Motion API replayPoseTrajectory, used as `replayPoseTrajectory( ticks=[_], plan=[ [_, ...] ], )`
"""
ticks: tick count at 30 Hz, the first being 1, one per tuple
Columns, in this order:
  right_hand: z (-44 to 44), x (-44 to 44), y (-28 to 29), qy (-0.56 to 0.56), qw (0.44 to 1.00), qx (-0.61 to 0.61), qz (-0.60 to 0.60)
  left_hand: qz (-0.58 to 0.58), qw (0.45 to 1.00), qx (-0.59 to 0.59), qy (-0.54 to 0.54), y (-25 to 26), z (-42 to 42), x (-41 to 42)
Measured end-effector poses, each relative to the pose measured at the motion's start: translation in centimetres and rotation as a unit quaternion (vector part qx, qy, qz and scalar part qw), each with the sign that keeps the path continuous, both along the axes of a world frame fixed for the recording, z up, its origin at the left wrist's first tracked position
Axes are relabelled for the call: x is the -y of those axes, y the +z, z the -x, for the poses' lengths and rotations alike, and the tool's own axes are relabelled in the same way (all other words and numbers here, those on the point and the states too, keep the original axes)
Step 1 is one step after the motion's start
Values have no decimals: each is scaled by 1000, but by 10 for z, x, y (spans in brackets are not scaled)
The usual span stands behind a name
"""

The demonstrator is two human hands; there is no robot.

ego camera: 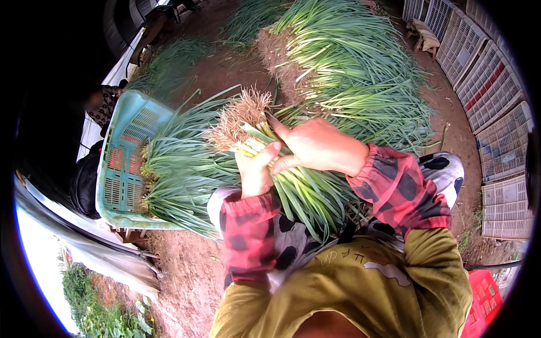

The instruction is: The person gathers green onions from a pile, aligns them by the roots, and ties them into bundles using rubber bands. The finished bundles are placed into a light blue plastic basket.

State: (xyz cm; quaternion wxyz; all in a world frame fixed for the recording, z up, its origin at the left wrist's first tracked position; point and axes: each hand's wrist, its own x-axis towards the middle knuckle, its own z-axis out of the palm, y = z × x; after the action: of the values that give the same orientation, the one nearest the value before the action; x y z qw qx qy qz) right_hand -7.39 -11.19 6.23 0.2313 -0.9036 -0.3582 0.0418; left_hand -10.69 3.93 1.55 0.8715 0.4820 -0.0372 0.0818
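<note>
A bunch of long green leafy stalks with pale stems and brown roots (243, 118), looking like green onions or garlic greens, lies across my lap, its roots pointing away from me. My left hand (257, 169) is closed round the pale stems just below the roots. From the right, my right hand (315, 145) touches the bunch, its index finger at the stems beside the roots and its thumb on the leaves. More bunches (194, 164) lie left of my hands, their root ends inside a turquoise plastic crate (122, 169).
A large heap of the same rooted plants (346, 63) lies ahead on the dirt floor (456, 126). White plastic crates (490, 93) line the right side. A red crate (484, 304) stands at lower right. Another person's patterned sleeve (103, 105) shows beyond the turquoise crate.
</note>
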Motion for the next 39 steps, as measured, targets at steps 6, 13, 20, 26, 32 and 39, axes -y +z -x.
replayPoseTrajectory(
  ticks=[6, 13, 20, 26, 32, 39],
  plan=[
    [1, 1, -44, 25, 947, 84, -308, 55, 998, -22, 14, -9, 1, -7],
    [7, -10, -53, -21, 918, 42, -394, 45, 998, -49, 9, -8, 7, -11],
    [-7, -10, -70, -45, 757, -338, -558, 5, 997, -70, 21, -10, 14, -22],
    [-89, 84, -159, -126, 965, -134, -188, 58, 998, 0, -32, -26, 31, -41],
    [-86, 119, -313, -57, 990, -49, 121, -3, 998, -24, -50, -35, 19, -46],
    [-124, 47, -375, -104, 973, 189, 81, -41, 996, -78, -30, -40, 8, -48]
  ],
)
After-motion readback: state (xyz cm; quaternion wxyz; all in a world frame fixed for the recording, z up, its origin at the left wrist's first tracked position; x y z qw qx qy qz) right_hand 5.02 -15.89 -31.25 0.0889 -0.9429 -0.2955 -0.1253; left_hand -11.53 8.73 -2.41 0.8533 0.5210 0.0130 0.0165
